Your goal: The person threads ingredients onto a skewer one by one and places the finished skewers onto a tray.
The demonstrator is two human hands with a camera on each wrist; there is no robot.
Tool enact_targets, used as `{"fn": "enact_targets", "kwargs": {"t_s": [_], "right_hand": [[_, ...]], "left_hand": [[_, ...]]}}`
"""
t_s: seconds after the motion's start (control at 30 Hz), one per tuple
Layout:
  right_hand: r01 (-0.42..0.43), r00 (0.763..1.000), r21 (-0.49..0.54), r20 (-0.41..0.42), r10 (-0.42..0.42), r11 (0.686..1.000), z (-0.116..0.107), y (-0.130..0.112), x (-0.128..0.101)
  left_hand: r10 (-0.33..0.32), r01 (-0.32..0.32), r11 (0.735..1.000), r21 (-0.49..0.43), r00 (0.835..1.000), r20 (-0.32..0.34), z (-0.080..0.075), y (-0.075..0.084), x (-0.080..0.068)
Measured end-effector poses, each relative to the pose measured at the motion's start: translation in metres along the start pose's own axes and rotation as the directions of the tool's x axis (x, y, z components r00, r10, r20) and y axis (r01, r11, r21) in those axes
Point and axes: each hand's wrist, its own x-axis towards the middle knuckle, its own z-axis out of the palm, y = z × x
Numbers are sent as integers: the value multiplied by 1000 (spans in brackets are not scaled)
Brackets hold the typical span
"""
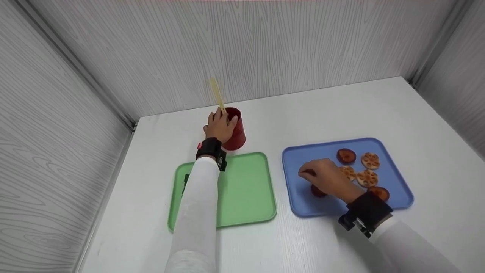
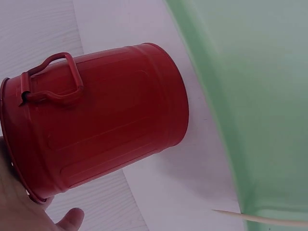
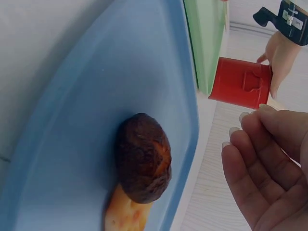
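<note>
At the mouth of a red bin-shaped cup [image 1: 238, 136], my left hand [image 1: 219, 127] has its fingers around a thin yellowish skewer [image 1: 216, 91], whose upper end is blurred. The left wrist view shows the cup's wire handle [image 2: 62, 94], with part of the hand [image 2: 29, 211] at the rim; the grip itself is hidden there. My right hand [image 1: 322, 174] hovers above a blue tray [image 1: 303, 206], fingers loosely bent, thumb near the index fingertip, nothing visible between them. Beneath it lies a dark brown mushroom [image 3: 143, 159], beside a lotus root slice [image 3: 126, 211].
Left of the blue tray is a green tray [image 1: 246, 189], partly covered by my left sleeve. A pointed wooden skewer [image 2: 269, 220] reaches over its edge. More lotus root slices [image 1: 370, 160] and mushrooms [image 1: 346, 156] lie on the blue tray. Grey wood-grain panels [image 1: 265, 45] enclose the table.
</note>
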Motion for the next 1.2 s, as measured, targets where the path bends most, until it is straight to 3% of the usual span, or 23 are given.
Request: {"fn": "enact_targets", "kwargs": {"t_s": [0.2,0.43,0.67,0.9,1.07,1.2], "right_hand": [[0,1000,-12,11,0,1000,3,-1,-1],[16,1000,-10,20,-16,1000,6,-2,-2],[19,1000,6,12,-19,1000,5,-2,-1],[23,1000,11,-12,-23,1000,1,-6,4],[25,998,13,-56,-24,1000,-2,-10,9],[20,992,32,-127,-16,999,-5,-12,12]], "left_hand": [[0,0,1000,5,1000,-6,-8,-1,-5],[-10,10,998,-56,1000,-5,-15,0,-15],[24,-28,985,-167,999,-26,-21,3,-15],[129,-142,942,-304,990,-63,-26,7,-19],[213,-231,934,-273,972,-94,-25,15,-27],[316,-339,918,-204,939,-137,-22,25,-36]]}}
